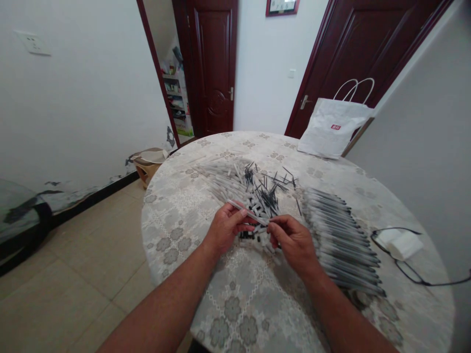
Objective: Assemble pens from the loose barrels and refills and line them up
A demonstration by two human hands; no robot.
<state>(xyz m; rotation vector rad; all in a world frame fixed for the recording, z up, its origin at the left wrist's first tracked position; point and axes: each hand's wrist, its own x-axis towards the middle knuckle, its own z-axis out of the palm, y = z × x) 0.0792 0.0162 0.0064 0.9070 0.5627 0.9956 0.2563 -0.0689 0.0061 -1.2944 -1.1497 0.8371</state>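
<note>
Over the middle of the table, my left hand (226,226) pinches a whitish translucent pen barrel (249,213) between thumb and fingers. My right hand (294,242) has its fingertips closed at the barrel's near right end; whether a small part sits between them is too small to make out. Just beyond my hands lie loose pen barrels (222,182) and a heap of thin black refills (269,198). Small black and white pieces (246,236) are scattered below and around the barrel. Right of my right hand, many pens (340,240) lie side by side in a long row.
The round table has a floral tablecloth (231,304). Eyeglasses (412,278) and folded white tissue (403,245) lie at the right. A white paper bag (333,127) stands at the far right edge. Beyond the table's left side is a low stool (147,169).
</note>
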